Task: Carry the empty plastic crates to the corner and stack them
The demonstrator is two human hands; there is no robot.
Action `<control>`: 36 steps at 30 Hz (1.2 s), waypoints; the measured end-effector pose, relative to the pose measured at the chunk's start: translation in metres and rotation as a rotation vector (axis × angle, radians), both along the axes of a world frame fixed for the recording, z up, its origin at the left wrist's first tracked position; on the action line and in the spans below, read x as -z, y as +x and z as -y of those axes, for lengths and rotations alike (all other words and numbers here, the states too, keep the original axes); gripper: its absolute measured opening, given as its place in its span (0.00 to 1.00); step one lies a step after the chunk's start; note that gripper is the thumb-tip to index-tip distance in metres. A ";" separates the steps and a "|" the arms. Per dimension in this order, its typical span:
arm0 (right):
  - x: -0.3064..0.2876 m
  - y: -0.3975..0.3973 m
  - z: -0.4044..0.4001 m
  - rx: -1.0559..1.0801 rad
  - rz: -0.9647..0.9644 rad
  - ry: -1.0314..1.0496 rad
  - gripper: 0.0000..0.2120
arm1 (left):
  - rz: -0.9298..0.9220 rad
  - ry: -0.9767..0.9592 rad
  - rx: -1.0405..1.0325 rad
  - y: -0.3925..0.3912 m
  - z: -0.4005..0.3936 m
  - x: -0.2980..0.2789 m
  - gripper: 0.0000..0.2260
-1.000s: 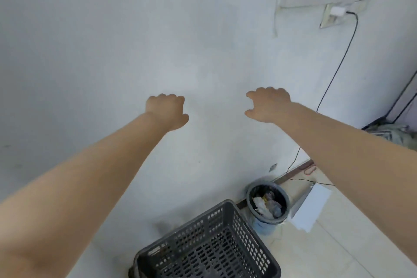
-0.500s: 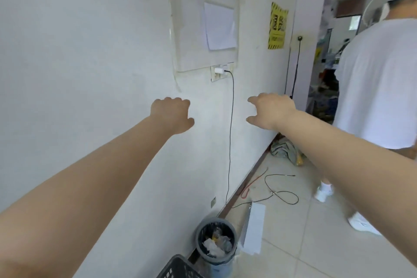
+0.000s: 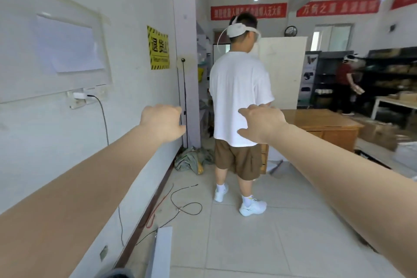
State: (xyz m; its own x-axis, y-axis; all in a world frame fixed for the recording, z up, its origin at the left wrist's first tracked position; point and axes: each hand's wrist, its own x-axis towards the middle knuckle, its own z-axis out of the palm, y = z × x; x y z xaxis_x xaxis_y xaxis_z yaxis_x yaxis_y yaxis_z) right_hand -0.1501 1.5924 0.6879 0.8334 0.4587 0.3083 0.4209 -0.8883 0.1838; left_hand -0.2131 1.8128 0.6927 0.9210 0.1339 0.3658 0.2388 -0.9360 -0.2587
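No plastic crate shows clearly in the head view. Both my arms reach forward at chest height. My left hand [image 3: 162, 122] hangs in the air beside the white wall, fingers loosely curled downward, holding nothing. My right hand [image 3: 261, 123] is level with it, about a shoulder width to the right, its fingers relaxed and slightly spread, empty too. A dark low object [image 3: 370, 158] lies on the floor at the right, too unclear to name.
A person in a white T-shirt [image 3: 239, 97] stands close ahead, back turned. A wooden desk [image 3: 320, 122] is beyond them. Loose cables [image 3: 187, 205] and a white board [image 3: 158, 253] lie by the left wall. A bin rim [image 3: 115, 274] is at the bottom edge. Dark shelves [image 3: 383, 70] line the far right.
The view has swung up and to the right, away from the wall. The grey crate and the bin have dropped out of sight. Both hands stay held out and empty.
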 end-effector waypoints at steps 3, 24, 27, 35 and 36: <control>0.002 0.022 0.062 0.110 -0.002 0.002 0.26 | -0.011 -0.029 0.117 0.044 0.061 0.004 0.20; 0.002 0.168 0.355 0.796 -0.012 0.033 0.27 | 0.028 0.070 0.821 0.326 0.380 0.001 0.21; 0.001 0.190 0.390 0.885 -0.006 0.044 0.26 | 0.041 0.073 0.909 0.362 0.429 -0.002 0.21; -0.008 0.221 0.505 1.036 0.025 0.014 0.27 | 0.089 0.111 1.111 0.426 0.579 0.000 0.19; -0.008 0.225 0.524 1.051 0.026 0.009 0.26 | 0.091 0.109 1.129 0.432 0.601 0.002 0.19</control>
State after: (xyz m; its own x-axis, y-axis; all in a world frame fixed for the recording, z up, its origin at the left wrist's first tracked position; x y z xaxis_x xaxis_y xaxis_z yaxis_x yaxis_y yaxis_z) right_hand 0.0751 1.0684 0.6960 0.8040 -0.4938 0.3313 -0.5664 -0.8056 0.1737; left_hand 0.2190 1.2118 0.6909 0.4647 -0.7917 0.3966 -0.7039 -0.6020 -0.3770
